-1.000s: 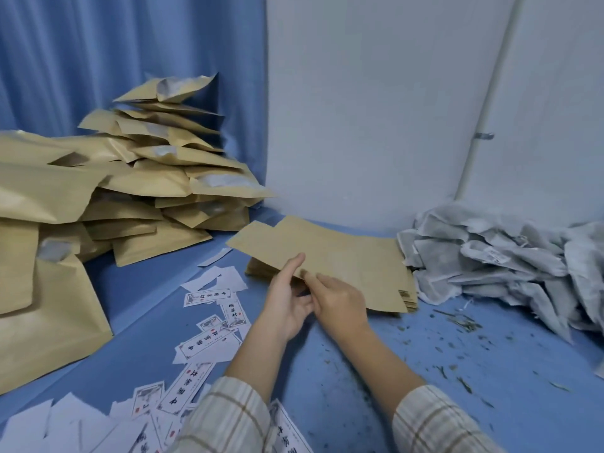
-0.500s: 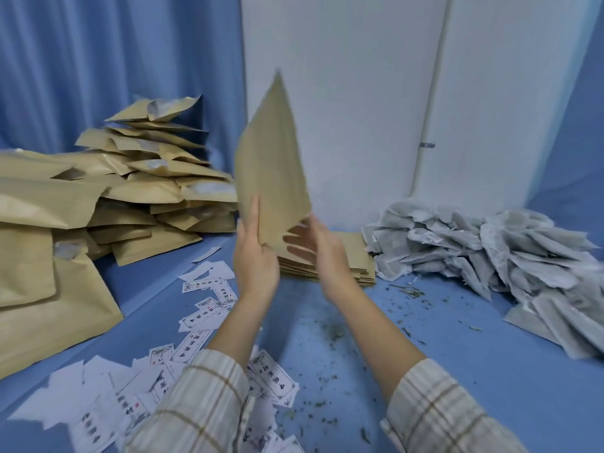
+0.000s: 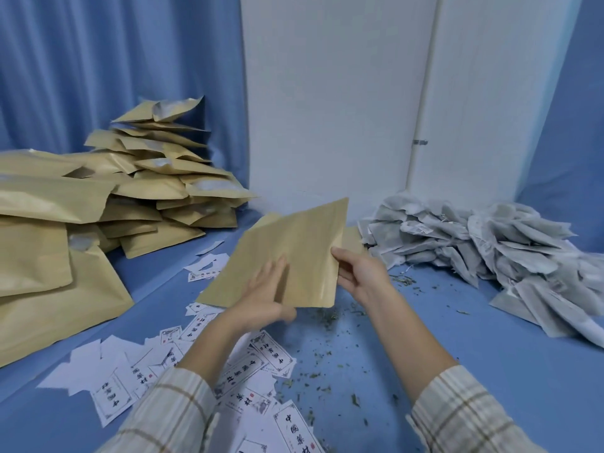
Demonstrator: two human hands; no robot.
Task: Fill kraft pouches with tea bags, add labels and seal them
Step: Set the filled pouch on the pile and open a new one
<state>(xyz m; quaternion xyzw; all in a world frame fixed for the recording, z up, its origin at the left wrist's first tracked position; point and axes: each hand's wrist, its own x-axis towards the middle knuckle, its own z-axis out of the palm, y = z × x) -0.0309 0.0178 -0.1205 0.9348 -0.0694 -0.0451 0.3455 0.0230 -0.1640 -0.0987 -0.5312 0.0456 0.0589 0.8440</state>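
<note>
I hold one flat kraft pouch [image 3: 300, 243] tilted above the blue table. My left hand [image 3: 264, 295] grips its near lower edge, fingers spread on its face. My right hand [image 3: 359, 273] pinches its right edge. Behind the pouch, a corner of the stack of flat pouches [image 3: 353, 240] shows. A heap of grey-white tea bags [image 3: 490, 243] lies at the right. White printed labels [image 3: 248, 371] are scattered under my left forearm.
A tall pile of filled kraft pouches [image 3: 153, 188] stands at the left, with larger kraft bags [image 3: 49, 282] in front of it. Loose tea crumbs [image 3: 330, 354] speckle the blue table [image 3: 457, 338]. A white wall and blue curtain close the back.
The pouch was lifted off the flat stack, stood nearly upright, and is now lowered and tilted flatter toward me. My right hand has shifted to its right edge.
</note>
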